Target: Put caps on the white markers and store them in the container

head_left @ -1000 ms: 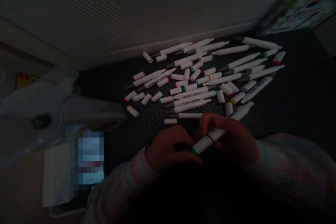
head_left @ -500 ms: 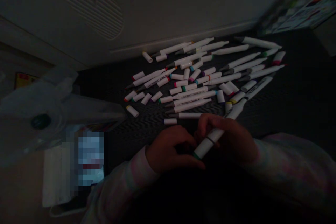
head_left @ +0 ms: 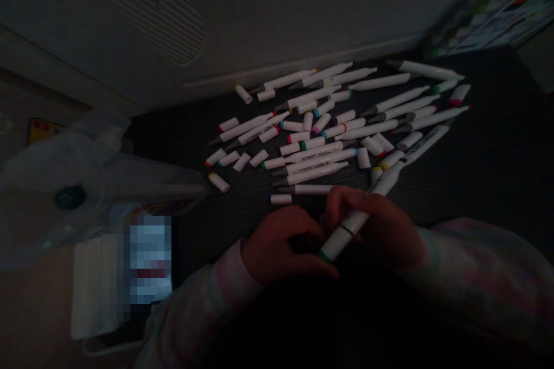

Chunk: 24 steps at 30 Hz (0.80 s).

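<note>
In dim light, my right hand [head_left: 381,230] grips a white marker [head_left: 361,213] with a green band at its near end, the pen slanting up to the right. My left hand [head_left: 281,245] is curled beside it, its thumb and fingers closed at the marker's near tip; whether they hold a cap there is hidden. Just beyond my hands lie several white markers and loose caps [head_left: 320,127] with coloured bands, scattered over a dark mat [head_left: 476,161]. One small cap [head_left: 281,199] lies nearest my left hand.
A pale panel with a ribbed heart shape [head_left: 164,23] rises behind the mat. A crumpled clear plastic bag [head_left: 78,184] and white sheets [head_left: 95,288] lie at the left. A colourful printed box or sheet [head_left: 493,11] sits at the far right corner.
The marker in my right hand has tilted a little, its far end swinging left and upward. My hands have stayed almost in place.
</note>
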Tool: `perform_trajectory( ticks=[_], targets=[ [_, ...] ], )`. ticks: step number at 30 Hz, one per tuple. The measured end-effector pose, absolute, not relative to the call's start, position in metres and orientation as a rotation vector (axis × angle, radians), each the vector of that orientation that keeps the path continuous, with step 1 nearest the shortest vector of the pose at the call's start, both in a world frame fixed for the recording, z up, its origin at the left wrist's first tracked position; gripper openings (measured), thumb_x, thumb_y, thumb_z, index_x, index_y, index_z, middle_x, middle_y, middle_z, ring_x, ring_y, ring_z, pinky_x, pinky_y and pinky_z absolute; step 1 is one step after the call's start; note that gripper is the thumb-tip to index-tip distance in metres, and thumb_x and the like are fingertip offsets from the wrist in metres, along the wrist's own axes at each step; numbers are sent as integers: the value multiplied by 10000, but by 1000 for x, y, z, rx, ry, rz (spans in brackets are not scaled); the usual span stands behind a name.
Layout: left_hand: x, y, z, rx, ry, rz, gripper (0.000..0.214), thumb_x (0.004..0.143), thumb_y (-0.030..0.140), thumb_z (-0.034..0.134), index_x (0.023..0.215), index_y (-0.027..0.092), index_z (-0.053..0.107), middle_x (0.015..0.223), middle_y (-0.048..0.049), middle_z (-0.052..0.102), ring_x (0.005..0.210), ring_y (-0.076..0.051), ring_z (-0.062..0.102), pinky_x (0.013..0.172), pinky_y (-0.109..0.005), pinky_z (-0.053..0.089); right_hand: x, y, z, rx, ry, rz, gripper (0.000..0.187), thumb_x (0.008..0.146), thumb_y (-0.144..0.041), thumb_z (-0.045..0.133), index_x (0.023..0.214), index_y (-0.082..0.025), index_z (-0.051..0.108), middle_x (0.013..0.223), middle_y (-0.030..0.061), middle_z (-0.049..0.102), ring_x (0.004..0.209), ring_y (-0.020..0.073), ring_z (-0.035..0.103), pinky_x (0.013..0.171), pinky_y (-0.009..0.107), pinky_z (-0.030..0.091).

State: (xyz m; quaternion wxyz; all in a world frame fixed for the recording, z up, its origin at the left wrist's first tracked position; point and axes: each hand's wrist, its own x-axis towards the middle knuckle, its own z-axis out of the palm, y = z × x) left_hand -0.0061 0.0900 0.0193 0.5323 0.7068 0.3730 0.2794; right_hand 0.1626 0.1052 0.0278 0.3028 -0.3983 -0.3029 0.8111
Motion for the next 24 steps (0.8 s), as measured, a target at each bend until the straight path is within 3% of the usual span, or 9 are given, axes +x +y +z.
perform_trajectory(
  ticks=[24],
  targets=[
    [-6,89,21,1681,914,634,351,637,471,632,661,121,611,608,-18,585,581,-106,520,558,-210,387,164,107,24,-1012,-780,2161,266,736,-363,409,600,-167,526,373,-45,340,399,112,346,430,257,293]
  ],
)
